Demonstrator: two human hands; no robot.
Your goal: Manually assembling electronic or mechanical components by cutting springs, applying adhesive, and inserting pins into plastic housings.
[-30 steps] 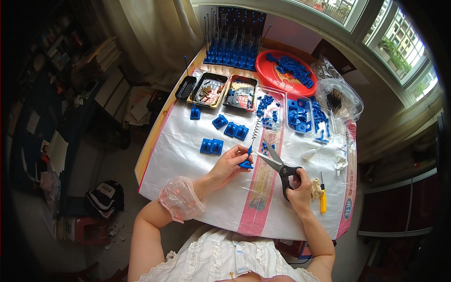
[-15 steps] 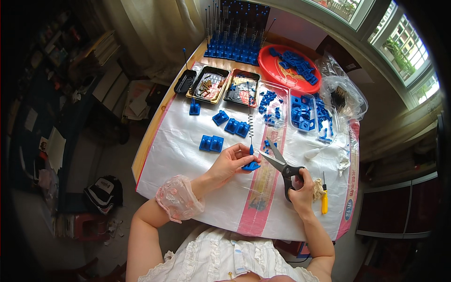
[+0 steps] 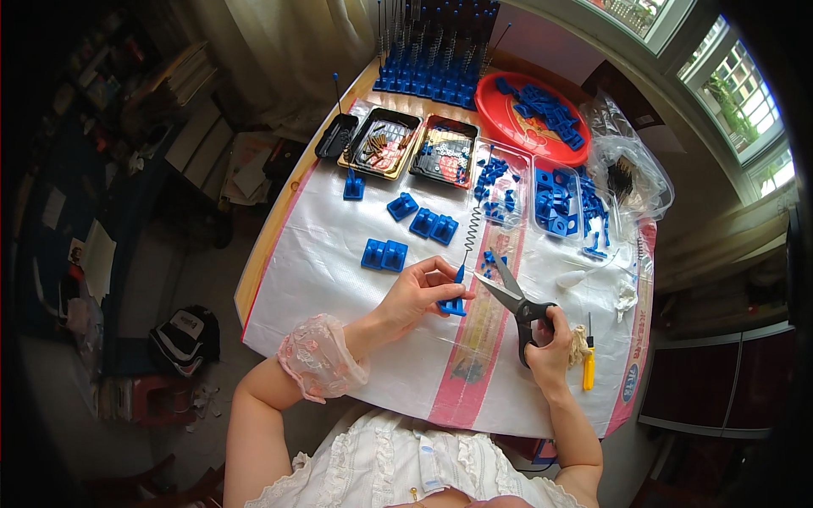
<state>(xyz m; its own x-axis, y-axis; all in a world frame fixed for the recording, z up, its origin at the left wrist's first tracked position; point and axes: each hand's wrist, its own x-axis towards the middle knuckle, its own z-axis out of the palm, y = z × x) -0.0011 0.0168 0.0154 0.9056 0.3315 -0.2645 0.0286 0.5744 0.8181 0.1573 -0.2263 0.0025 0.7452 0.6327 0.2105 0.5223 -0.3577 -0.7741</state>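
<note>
My left hand (image 3: pixel 417 295) pinches a blue plastic stand (image 3: pixel 455 307) with a thin coiled spring rod (image 3: pixel 472 233) rising from it, leaning to the right. In my right hand (image 3: pixel 550 354) is a pair of black-handled scissors (image 3: pixel 529 311), fingers in the handles and blades parted. The blade tips come close to the stand's right side, apart from it as far as I can see. Small blue bits (image 3: pixel 494 262) lie just beyond the blades. Beyond my left hand several blue stands (image 3: pixel 384 255) rest on the silvery sheet.
Black trays (image 3: pixel 379 144) and clear boxes (image 3: pixel 557 201) of blue parts line the far side. Behind them stand a red basin (image 3: pixel 517 127) and rows of finished spring stands (image 3: pixel 423 85). A yellow-handled screwdriver (image 3: pixel 589 368) lies right of my right hand.
The blue stand has turned in my left hand, so its spring rod leans further right. The scissors stay open near it. The whole view has shifted slightly.
</note>
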